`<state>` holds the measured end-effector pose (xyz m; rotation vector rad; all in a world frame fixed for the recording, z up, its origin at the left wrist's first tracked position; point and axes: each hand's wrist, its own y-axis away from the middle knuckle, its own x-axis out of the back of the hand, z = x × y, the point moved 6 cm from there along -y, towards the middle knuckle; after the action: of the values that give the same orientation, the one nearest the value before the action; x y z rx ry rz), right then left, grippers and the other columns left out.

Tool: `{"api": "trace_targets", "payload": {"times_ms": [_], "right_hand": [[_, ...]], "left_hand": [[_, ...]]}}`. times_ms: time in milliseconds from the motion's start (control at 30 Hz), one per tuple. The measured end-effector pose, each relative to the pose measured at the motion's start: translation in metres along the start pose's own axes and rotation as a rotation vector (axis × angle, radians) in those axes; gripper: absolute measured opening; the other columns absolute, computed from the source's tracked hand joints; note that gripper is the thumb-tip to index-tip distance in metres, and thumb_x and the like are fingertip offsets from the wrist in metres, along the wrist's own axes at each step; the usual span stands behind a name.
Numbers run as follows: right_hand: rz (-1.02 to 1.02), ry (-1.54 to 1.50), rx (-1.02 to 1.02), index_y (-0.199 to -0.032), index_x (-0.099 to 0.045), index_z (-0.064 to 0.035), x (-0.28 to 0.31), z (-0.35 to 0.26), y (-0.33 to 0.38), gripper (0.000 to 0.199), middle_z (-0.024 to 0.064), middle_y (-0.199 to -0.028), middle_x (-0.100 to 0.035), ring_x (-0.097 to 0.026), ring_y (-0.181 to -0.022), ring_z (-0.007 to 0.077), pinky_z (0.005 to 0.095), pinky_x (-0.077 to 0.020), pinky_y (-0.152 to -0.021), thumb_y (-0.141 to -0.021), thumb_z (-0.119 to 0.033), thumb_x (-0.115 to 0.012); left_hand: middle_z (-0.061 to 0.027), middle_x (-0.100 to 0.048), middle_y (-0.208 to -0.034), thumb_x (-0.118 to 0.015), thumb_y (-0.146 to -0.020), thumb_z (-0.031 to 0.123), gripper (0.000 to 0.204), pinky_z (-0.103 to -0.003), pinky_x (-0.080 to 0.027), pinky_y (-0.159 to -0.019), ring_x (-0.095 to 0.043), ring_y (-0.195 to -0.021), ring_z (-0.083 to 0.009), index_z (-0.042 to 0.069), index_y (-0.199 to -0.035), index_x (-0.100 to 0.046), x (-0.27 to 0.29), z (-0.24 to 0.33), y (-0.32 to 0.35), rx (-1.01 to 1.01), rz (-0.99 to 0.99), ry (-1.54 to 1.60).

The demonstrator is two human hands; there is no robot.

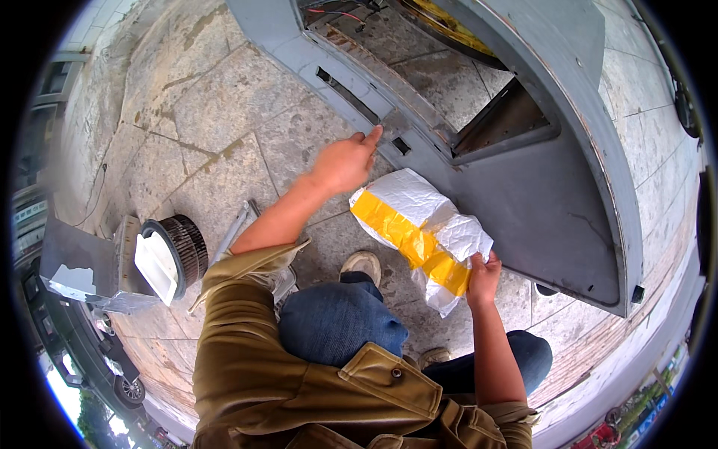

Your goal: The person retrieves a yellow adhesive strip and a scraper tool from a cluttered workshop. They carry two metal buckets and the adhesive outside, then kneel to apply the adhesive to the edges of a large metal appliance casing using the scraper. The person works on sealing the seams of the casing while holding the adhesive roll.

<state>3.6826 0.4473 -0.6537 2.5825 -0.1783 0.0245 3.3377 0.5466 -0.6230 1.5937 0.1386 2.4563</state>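
My left hand [345,163] reaches out to a grey metal housing [396,123]. Its index finger is stretched out, the tip at the panel's edge near a long slot [348,96] and a small square cutout [402,146]. The other fingers are curled, and I see nothing held in them. On the right, my right hand [484,278] grips the lower corner of a crumpled white plastic mailing bag [449,232] wrapped with yellow tape. The bag hangs over my knees beside the housing; its contents are hidden.
Left of me, a round finned blower wheel [187,251] sits with a white plate [156,265] against it, next to a grey sheet-metal box [82,258]. Inside the housing show loose wires [334,13] and a yellow coil [456,26]. Stone paving [217,105] lies beneath.
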Motion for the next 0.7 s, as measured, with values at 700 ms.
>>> {"api": "trace_targets", "payload": {"times_ms": [700], "right_hand": [[-0.280,-0.426,-0.245,-0.128,-0.044,-0.0029,-0.028,-0.016,0.010,0.048,0.0090,-0.129,-0.049,-0.044,-0.120,0.0205,0.0356,-0.0319,-0.103,-0.095,-0.038,-0.045]], "left_hand": [[-0.0083,-0.054,-0.086,-0.056,-0.082,0.018,0.058,-0.039,-0.049,-0.062,-0.059,-0.069,-0.0279,0.016,-0.137,-0.038,-0.034,0.107,0.081,-0.561,-0.368,0.102]]}}
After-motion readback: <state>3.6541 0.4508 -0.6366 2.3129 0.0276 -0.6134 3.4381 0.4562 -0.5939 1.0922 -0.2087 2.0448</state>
